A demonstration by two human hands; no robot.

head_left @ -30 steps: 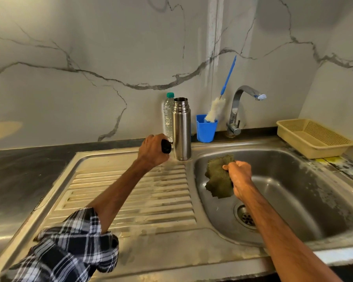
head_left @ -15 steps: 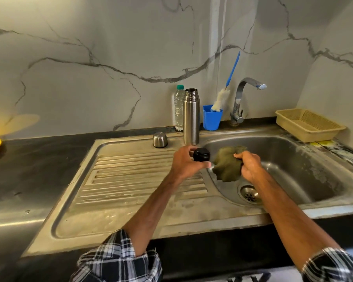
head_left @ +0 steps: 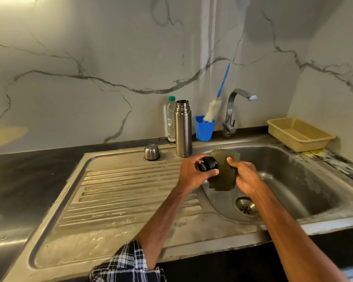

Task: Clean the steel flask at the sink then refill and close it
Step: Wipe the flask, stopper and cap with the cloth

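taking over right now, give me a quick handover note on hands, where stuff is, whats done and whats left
Left hand grips the black stopper; right hand holds the green scrub pad right beside it, over the basin.
Steel flask stands open and upright at the back of the drainboard, steel cap to its left.
Done: cap and stopper off.
Left: scrub stopper, flask and cap, rinse, refill, close. No water visible from the tap.

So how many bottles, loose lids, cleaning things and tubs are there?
Bottles: 2, steel flask, plastic bottle
Loose lids: 2, steel cap, black stopper
Cleaning things: 2, green pad, brush
Tubs: 2, blue cup, yellow basket
Total: 8
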